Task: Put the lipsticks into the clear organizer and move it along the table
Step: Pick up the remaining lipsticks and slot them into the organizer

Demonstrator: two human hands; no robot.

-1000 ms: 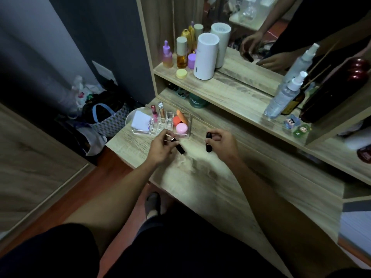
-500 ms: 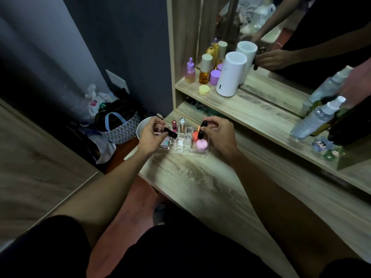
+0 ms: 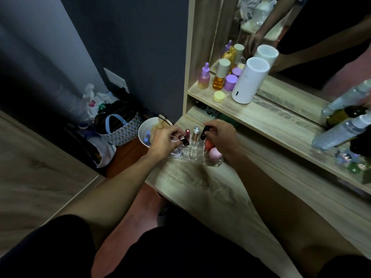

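Now both my hands pinch black lipsticks, left hand (image 3: 163, 142) and right hand (image 3: 219, 137), over the clear organizer (image 3: 193, 152) at the counter's (image 3: 210, 189) left edge; lower each upright into a free slot

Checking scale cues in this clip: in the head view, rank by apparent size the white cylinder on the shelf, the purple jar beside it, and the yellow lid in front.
Largest to smallest:
1. white cylinder
2. purple jar
3. yellow lid

The jar and lid look fairly close.

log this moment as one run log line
phase: inserting | left hand: black lipstick at clear organizer | right hand: second black lipstick over slots | organizer: on table
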